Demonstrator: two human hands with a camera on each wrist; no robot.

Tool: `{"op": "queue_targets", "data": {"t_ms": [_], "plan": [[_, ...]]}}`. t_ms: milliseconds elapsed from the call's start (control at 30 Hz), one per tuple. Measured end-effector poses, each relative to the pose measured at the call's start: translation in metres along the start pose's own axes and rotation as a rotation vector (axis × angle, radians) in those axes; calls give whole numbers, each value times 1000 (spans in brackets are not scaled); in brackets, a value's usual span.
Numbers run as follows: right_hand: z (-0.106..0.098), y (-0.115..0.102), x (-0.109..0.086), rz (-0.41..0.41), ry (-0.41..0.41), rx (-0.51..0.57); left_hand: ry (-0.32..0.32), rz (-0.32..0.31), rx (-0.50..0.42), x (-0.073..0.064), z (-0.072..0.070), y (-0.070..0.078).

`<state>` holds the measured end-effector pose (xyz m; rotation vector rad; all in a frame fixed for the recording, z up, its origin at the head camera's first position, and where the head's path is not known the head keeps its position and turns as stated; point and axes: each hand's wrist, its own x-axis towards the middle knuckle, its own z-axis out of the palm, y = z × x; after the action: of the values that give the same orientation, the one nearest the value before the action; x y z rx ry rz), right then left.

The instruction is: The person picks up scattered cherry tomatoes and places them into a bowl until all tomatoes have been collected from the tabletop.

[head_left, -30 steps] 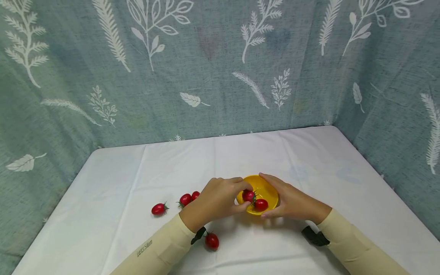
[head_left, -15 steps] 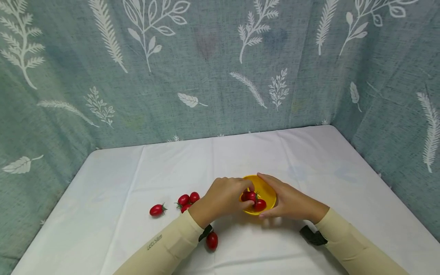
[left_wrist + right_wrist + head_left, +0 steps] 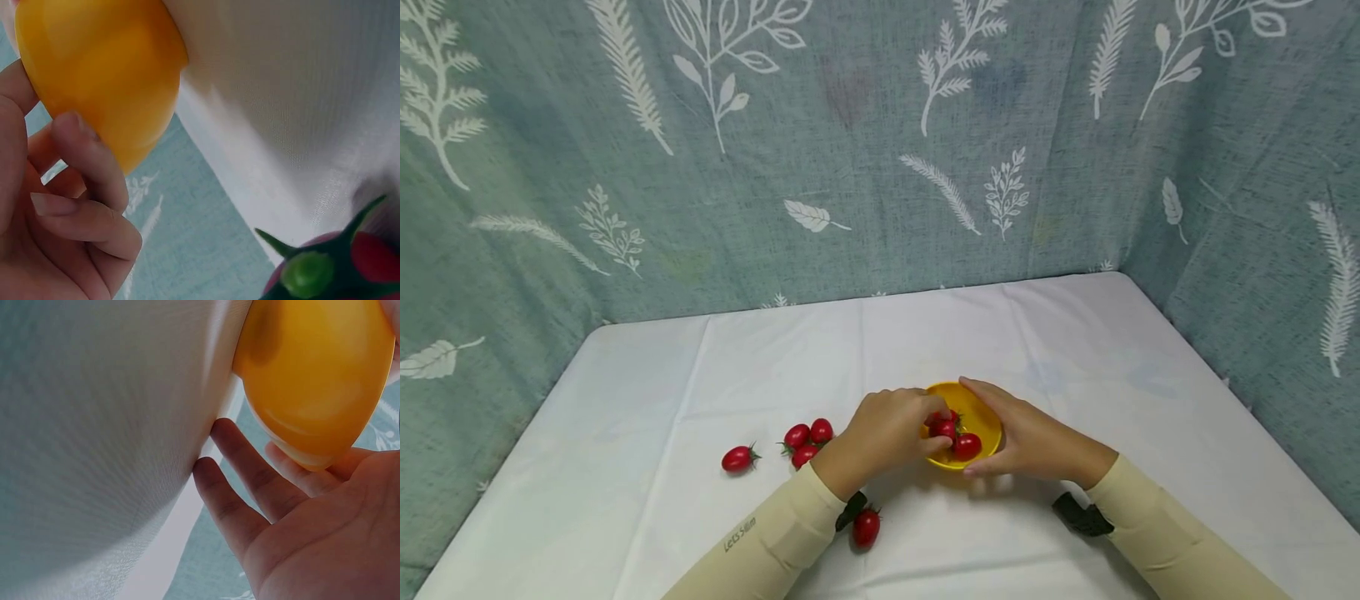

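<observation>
A small yellow bowl (image 3: 983, 414) stands on the white table, with cherry tomatoes inside. My right hand (image 3: 1037, 433) holds the bowl from the right, its thumb at the near side and its index finger at the far side. At the bowl's left part, my left hand (image 3: 891, 433) reaches over the rim and pinches a cherry tomato (image 3: 942, 429) between thumb and index finger. Another cherry tomato (image 3: 966, 447) lies beside it. The left wrist view shows the bowl's outer wall (image 3: 112, 69) by the curled fingers; the right wrist view shows the right hand's other fingers (image 3: 228, 503) spread below the bowl.
Left of my left hand lie several more cherry tomatoes: a lone one (image 3: 740, 459) and a small cluster (image 3: 797, 437), partly hidden by the wrist. One more cherry tomato (image 3: 866, 528) lies close to the left forearm. A patterned green-blue cloth (image 3: 850, 167) hangs behind the table.
My left hand has turned slightly at the bowl, its forearm shifting right, and the pinched tomato has shifted a little inside. The right hand stays on the bowl.
</observation>
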<state>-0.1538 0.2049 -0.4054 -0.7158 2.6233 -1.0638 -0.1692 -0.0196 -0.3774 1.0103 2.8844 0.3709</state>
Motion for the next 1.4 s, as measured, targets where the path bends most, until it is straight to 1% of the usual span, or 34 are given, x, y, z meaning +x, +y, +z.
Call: {"op": "queue_targets", "data": {"t_ms": [300, 400, 500, 633, 767, 900, 967, 1067, 1167, 1300, 1400], "plan": [[0, 0, 1, 2, 2, -3, -44, -51, -28, 4, 1, -1], [0, 0, 1, 8, -1, -2, -53, -56, -40, 4, 1, -2], [0, -1, 1, 5, -6, 2, -41, -45, -39, 2, 0, -4], [0, -2, 1, 1, -5, 4, 6, -12, -30, -4, -4, -8], [1, -1, 1, -6, 3, -1, 72, 15, -29, -16, -11, -12], [2, 0, 1, -3, 10, -7, 165, 27, -3, -30, -18, -18], [2, 0, 1, 4, 12, -12, 212, 29, 24, -37, -22, -22], [1, -1, 1, 19, 12, -20, 241, 19, 48, -46, -27, -30], [0, -2, 1, 30, 11, -30, 222, -15, 51, -53, -32, -40], [1, -2, 1, 37, 8, -32, 166, -75, 32, -61, -36, -56], [1, -2, 0, 37, 6, -27, 127, -104, 7, -66, -38, -64]]}}
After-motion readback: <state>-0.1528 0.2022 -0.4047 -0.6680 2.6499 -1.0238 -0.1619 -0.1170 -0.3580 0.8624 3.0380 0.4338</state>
